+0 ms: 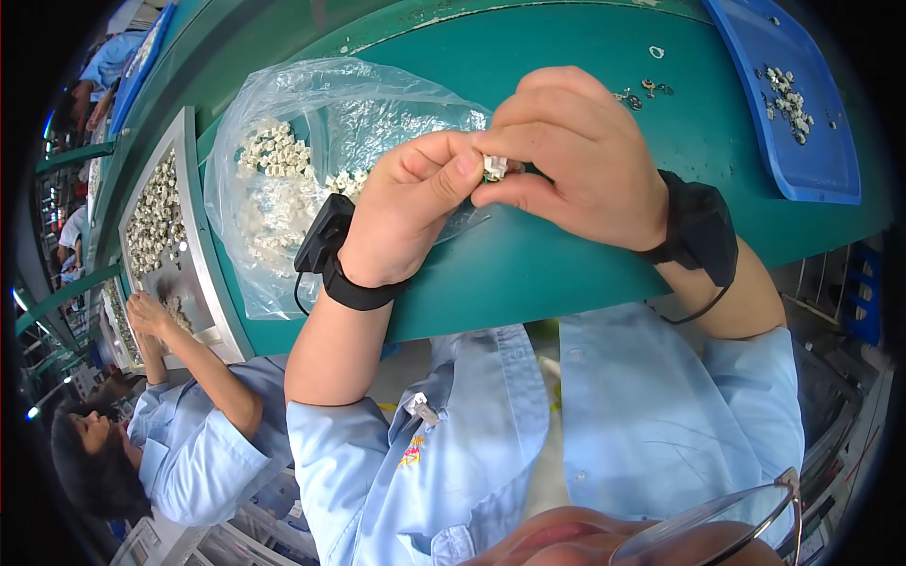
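Note:
A small white plastic part (494,168) is held up over the green table, between the fingertips of both hands. My left hand (408,203) is closed, its thumb and forefinger pinching the part from the left. From the other side, the curled fingers of my right hand (580,156) close round the same part; a little dark bit shows beside it, too small to name. Behind my left hand lies a clear plastic bag (326,85) with many similar white parts (274,151) in it. Each of my wrists wears a black strap with a box-shaped device.
A blue tray (813,170) with small parts stands at the far right. Several tiny metal pieces (651,88) and a white ring (657,52) lie on the green table (566,269). On the left, a co-worker's hands (151,316) reach over a metal-rimmed tray (203,236) of white parts.

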Tool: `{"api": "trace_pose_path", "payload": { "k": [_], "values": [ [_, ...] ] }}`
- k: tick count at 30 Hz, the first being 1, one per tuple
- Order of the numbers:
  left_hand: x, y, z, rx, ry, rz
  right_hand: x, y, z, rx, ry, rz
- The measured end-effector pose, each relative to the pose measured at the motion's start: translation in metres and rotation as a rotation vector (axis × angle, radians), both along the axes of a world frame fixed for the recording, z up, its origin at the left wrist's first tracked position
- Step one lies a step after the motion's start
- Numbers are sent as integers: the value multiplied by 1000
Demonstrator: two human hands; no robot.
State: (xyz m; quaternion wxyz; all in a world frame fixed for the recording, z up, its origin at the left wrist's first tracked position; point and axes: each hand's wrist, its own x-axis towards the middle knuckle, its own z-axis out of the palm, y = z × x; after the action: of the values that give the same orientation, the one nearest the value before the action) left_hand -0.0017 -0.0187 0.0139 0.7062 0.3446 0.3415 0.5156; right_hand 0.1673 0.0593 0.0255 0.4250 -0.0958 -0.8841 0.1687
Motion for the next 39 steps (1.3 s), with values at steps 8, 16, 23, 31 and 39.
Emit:
{"api": "trace_pose_path", "payload": {
  "k": [8, 16, 23, 31, 39],
  "values": [
    [0, 3, -1, 56, 149, -17, 6, 4, 3, -79, -39, 35],
    [-4, 6, 0, 254, 620, 292, 29, 42, 6, -630, 216, -100],
    [2, 12, -3, 635, 1471, 263, 111, 127, -8, -1200, 1387, -361],
    [2, 10, 0, 294, 1368, 68, 63, 89, -4, -1220, 940, -255],
    [0, 11, -3, 544, 1282, 287, 28, 44, -10, -821, -53, -11]
  ]
}}
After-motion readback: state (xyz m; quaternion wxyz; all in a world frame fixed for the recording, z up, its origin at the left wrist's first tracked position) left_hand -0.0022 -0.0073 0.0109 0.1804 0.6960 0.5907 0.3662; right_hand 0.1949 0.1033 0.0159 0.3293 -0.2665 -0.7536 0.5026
